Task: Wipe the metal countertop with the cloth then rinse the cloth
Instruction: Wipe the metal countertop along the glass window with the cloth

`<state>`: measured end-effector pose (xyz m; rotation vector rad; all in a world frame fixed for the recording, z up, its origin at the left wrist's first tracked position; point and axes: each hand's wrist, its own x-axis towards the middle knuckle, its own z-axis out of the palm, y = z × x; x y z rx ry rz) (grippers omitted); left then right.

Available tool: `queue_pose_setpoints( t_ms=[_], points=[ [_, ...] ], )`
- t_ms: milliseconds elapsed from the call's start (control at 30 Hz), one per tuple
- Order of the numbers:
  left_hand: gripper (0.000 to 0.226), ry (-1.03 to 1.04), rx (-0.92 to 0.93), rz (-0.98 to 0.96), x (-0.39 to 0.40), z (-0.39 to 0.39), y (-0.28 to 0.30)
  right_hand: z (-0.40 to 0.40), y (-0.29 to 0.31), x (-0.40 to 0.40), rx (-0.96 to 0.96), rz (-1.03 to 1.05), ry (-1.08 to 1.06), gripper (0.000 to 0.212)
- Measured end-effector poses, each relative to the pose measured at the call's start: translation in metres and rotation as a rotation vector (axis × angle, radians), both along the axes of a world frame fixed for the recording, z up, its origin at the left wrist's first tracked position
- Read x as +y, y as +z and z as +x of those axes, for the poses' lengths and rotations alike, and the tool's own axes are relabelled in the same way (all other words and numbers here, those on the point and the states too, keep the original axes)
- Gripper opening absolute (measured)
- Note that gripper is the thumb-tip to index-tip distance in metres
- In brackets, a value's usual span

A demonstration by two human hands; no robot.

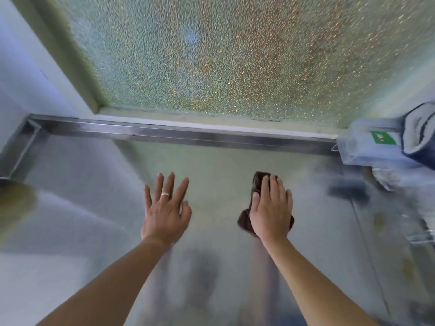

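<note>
A dark brown cloth (pixel 257 182) lies flat on the metal countertop (pixel 94 208). My right hand (pixel 270 208) presses down on it with straight fingers, and the cloth shows beyond the fingertips and at both sides of the palm. My left hand (pixel 166 208) hovers or rests flat to the left of the cloth, fingers spread, a ring on one finger, holding nothing. Both forearms reach in from the bottom of the view.
A frosted textured window (pixel 223 55) rises behind the raised metal back edge (pixel 176 132). At the right stand a clear plastic container with a green label (pixel 367 147) and a rolled blue-and-white towel (pixel 419 135). A blurred brownish object (pixel 14 203) sits at the left edge.
</note>
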<state>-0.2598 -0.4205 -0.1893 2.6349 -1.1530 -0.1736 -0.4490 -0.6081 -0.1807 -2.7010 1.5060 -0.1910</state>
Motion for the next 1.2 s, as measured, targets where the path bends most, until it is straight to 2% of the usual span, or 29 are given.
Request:
queue_pose_setpoints(
  t_ms=[233,400,533,633,733,867,1000,1100,1200],
  points=[
    [0.062,-0.005,-0.023,0.014,-0.004,0.003,-0.003,0.105,-0.004,-0.007,-0.039,-0.014,0.189,0.054],
    [0.057,-0.002,-0.012,-0.015,-0.003,0.007,-0.001,0.112,-0.006,0.042,-0.096,0.026,0.356,0.053],
    [0.058,0.038,0.0,-0.039,0.002,-0.004,0.005,0.056,-0.006,0.069,-0.127,0.059,0.437,0.05],
    [0.057,0.058,-0.01,-0.047,0.001,-0.019,0.009,-0.003,-0.007,0.064,-0.148,0.026,0.387,0.046],
    [0.052,0.037,-0.003,-0.068,-0.006,-0.044,0.009,-0.068,-0.009,0.046,-0.183,-0.026,0.283,0.04],
    [0.051,-0.093,0.008,-0.074,-0.031,-0.095,0.011,-0.156,-0.008,0.014,-0.191,-0.101,0.05,0.037],
    [0.053,-0.255,0.039,-0.095,-0.05,-0.158,0.02,-0.23,0.013,0.0,-0.096,-0.018,-0.109,0.038],
    [0.054,-0.335,0.05,-0.077,-0.058,-0.187,0.024,-0.253,0.03,-0.007,-0.162,0.043,-0.194,0.032],
    [0.058,-0.362,0.083,-0.042,-0.065,-0.212,0.024,-0.239,0.038,0.024,-0.287,-0.088,-0.116,0.026]
  ],
)
